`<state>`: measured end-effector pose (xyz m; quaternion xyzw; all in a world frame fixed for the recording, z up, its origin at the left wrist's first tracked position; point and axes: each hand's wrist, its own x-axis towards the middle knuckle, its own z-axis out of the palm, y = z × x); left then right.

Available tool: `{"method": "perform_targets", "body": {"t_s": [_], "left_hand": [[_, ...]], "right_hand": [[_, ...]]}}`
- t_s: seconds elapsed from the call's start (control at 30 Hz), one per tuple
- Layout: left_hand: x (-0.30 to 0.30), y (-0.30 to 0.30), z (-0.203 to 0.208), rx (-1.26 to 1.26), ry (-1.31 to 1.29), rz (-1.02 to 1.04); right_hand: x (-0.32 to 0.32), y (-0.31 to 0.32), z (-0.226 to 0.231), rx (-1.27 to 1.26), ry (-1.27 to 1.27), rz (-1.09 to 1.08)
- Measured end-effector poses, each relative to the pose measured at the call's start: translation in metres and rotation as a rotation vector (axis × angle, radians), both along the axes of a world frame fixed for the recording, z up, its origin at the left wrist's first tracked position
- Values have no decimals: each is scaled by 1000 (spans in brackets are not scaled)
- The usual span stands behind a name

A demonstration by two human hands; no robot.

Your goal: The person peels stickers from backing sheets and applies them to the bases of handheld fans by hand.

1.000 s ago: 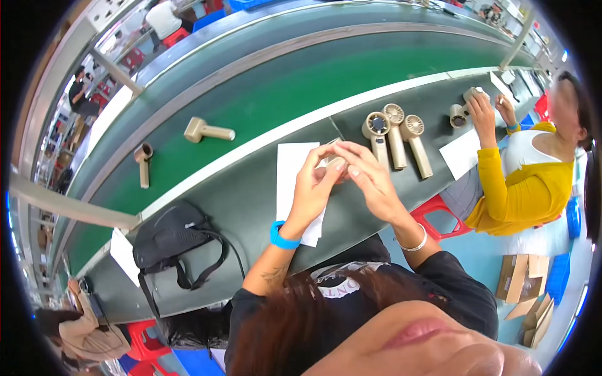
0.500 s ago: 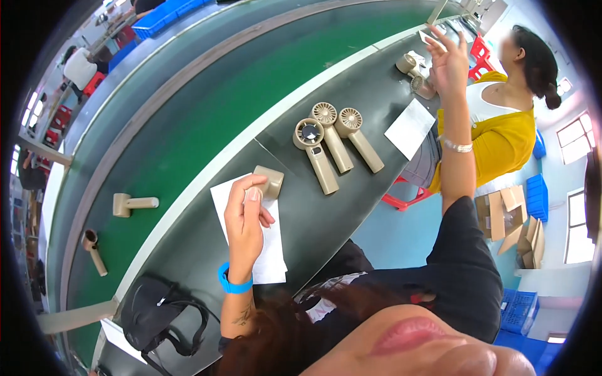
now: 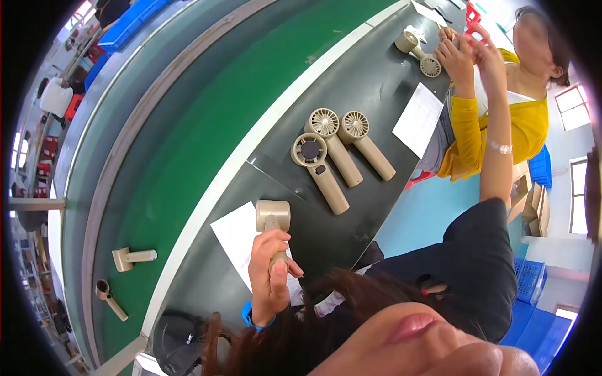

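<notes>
One tan fan (image 3: 273, 220) is in the left hand (image 3: 269, 276). Three more tan fans (image 3: 338, 156) lie side by side just past that hand. Two fans (image 3: 419, 53) lie far off by the right hand (image 3: 488, 53). Two tan fan parts (image 3: 122, 276) sit on the green belt (image 3: 188, 144), well to the left of the left hand. There are two white paper sheets, one (image 3: 235, 241) under the left hand and one (image 3: 419, 119) below the right hand.

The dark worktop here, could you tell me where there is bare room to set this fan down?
The left hand holds a beige fan over the white sheet. The dark worktop is bare between the three fans and the green belt. It is crowded beside the co-worker's fans.
</notes>
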<state>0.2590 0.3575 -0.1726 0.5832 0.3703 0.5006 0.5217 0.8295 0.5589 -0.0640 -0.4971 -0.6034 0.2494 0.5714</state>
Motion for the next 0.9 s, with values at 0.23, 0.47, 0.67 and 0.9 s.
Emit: {"method": "perform_targets", "body": {"t_s": [0.23,0.47,0.67,0.9], "left_hand": [[9,-2,-9,71,139,-20],[5,11,-4,-62,-31,152],[4,14,-6,-27,-34,172],[3,21,-11,-20,-18,193]], "right_hand": [[-81,-78,-83,-63,-145,-289],[1,-81,-132,-186,-784,-700],[-33,-108,-127,-322,-628,-517],[-59,-200,-103,-624,-303,-84]]}}
